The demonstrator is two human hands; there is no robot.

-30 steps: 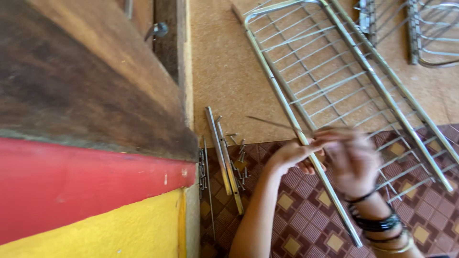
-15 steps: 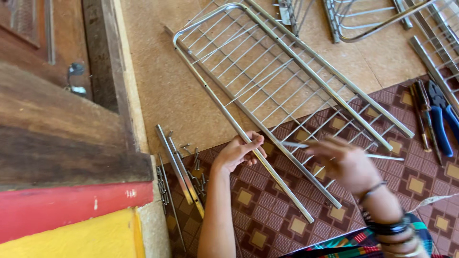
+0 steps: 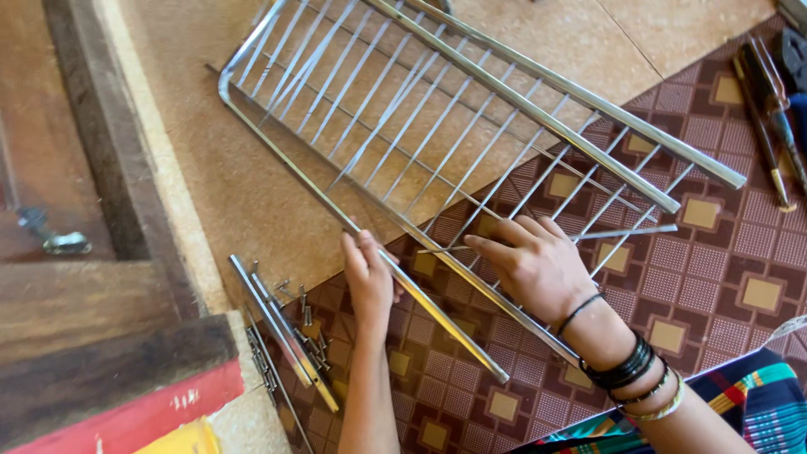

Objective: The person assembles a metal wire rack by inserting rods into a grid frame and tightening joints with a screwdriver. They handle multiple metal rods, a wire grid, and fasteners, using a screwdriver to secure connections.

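Our left hand [image 3: 370,282] now curls loosely round the near rail of the shiny steel wire rack [image 3: 437,143], and our right hand [image 3: 538,269] has settled flat, fingers open, on its wires. The rack lies across the brown patterned mat [image 3: 714,277] and the tan floor [image 3: 252,185] beyond.

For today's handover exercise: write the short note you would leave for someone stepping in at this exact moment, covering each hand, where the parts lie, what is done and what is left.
Left hand: fingers wrapped over the outer tube of the metal wire rack, near its lower end.
Right hand: resting on the rack's inner rail, fingertips on a thin loose wire rod.
Rack lies flat on the floor, half on the patterned mat.
Short metal bars and small screws lie left of the left hand; hand tools at the far right.
Done: rack grid in one piece. Left: loose bars and screws unused.
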